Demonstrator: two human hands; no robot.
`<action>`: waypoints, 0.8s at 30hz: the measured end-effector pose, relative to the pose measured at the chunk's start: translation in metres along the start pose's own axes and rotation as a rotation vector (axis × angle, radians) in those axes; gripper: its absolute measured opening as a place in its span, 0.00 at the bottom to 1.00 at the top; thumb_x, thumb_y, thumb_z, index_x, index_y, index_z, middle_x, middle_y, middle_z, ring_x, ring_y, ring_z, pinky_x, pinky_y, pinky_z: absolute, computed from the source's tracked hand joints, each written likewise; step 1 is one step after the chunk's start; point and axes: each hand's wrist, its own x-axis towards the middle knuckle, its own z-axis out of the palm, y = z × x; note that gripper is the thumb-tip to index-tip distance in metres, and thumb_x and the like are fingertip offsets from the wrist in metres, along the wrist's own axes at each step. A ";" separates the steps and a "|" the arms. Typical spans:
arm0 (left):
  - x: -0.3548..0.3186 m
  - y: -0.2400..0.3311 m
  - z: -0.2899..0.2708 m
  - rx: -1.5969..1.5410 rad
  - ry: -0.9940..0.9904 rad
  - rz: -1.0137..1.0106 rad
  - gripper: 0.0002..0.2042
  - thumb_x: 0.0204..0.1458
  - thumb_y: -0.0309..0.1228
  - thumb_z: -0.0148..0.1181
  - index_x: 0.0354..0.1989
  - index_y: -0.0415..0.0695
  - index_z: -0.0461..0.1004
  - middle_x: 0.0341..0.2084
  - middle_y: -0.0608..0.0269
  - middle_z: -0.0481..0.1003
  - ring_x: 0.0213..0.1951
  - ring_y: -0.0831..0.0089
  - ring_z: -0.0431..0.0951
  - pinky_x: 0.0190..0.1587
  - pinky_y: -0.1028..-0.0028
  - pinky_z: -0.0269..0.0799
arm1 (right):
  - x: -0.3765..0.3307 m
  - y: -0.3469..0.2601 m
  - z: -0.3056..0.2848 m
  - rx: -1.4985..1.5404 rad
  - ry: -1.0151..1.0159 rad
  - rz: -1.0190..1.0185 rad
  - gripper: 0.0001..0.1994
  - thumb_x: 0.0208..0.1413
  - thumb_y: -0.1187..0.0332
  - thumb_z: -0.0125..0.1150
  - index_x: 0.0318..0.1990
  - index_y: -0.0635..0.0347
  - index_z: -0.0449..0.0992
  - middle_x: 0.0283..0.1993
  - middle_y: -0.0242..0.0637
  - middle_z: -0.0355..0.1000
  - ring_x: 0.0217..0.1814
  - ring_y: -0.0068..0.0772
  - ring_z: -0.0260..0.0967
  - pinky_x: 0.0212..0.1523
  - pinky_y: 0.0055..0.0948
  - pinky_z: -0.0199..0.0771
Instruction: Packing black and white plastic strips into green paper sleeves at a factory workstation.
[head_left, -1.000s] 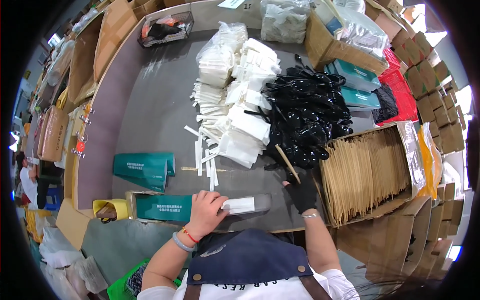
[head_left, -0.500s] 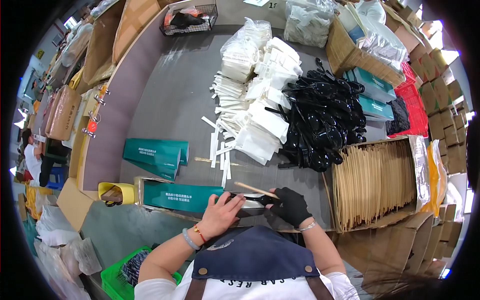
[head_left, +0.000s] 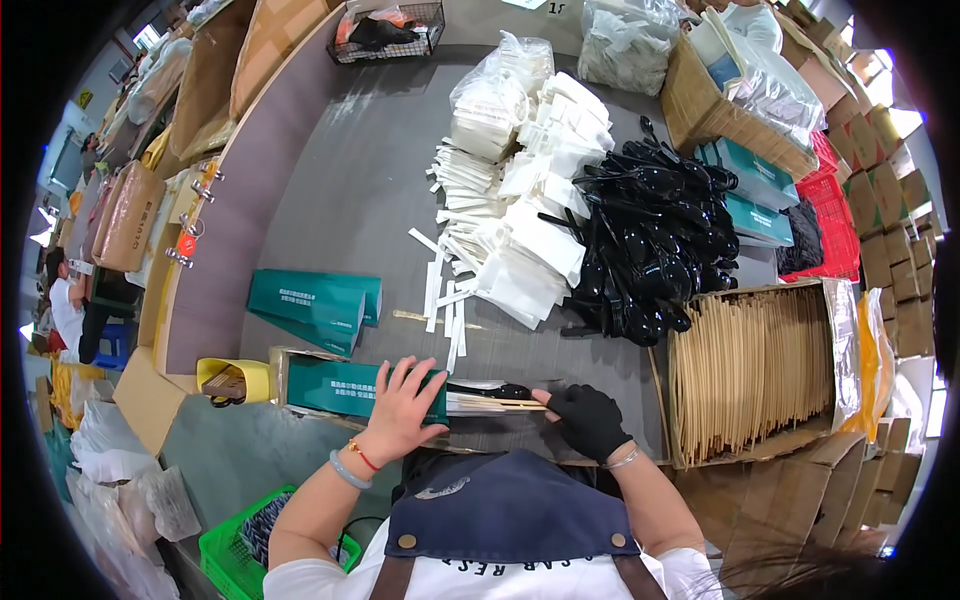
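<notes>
My left hand (head_left: 405, 405) lies with fingers spread over the right end of a green printed paper sleeve (head_left: 330, 384), which rests in a shallow box at the table's near edge. My right hand (head_left: 585, 418), in a black fingerless glove, pinches the right ends of a pair of wooden chopsticks (head_left: 522, 404). Their left ends reach the sleeve's mouth, alongside white paper packets (head_left: 468, 400) and a black plastic spoon (head_left: 510, 390). Two or so more green sleeves (head_left: 305, 305) lie flat at the left.
White packets (head_left: 530, 240) and black spoons (head_left: 655, 235) are heaped mid-table. A carton of chopsticks (head_left: 750, 370) stands at the right. Stacked green sleeves (head_left: 758, 220) lie beyond it. A yellow container (head_left: 262, 380) sits at the near left; a grey wall (head_left: 250, 190) borders the table.
My left hand has moved left from the spoon onto the sleeve, its fingers spreading. The chopsticks, earlier slanted above the spoon, now lie level at the sleeve's mouth, with my right hand slightly lower.
</notes>
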 end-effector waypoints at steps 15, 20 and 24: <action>0.033 0.029 0.019 -0.030 0.011 0.142 0.36 0.30 0.34 0.73 0.54 0.43 0.68 0.49 0.60 0.67 0.51 0.60 0.66 0.54 0.61 0.60 | 0.007 -0.002 0.047 0.478 0.184 0.297 0.05 0.46 0.69 0.66 0.28 0.58 0.75 0.29 0.40 0.72 0.37 0.45 0.71 0.38 0.37 0.71; 0.043 0.029 0.018 -0.002 0.042 0.207 0.31 0.37 0.30 0.67 0.56 0.50 0.69 0.46 0.59 0.68 0.48 0.60 0.67 0.48 0.64 0.62 | 0.036 -0.055 0.033 0.615 0.143 0.237 0.18 0.41 0.64 0.72 0.39 0.56 0.74 0.39 0.41 0.69 0.41 0.44 0.69 0.41 0.38 0.70; 0.051 0.035 0.013 0.073 -0.095 0.275 0.20 0.41 0.28 0.60 0.47 0.55 0.73 0.38 0.58 0.68 0.43 0.59 0.68 0.43 0.64 0.64 | 0.032 -0.029 0.020 0.067 0.167 0.016 0.27 0.33 0.54 0.75 0.44 0.52 0.74 0.43 0.36 0.69 0.49 0.42 0.66 0.50 0.44 0.62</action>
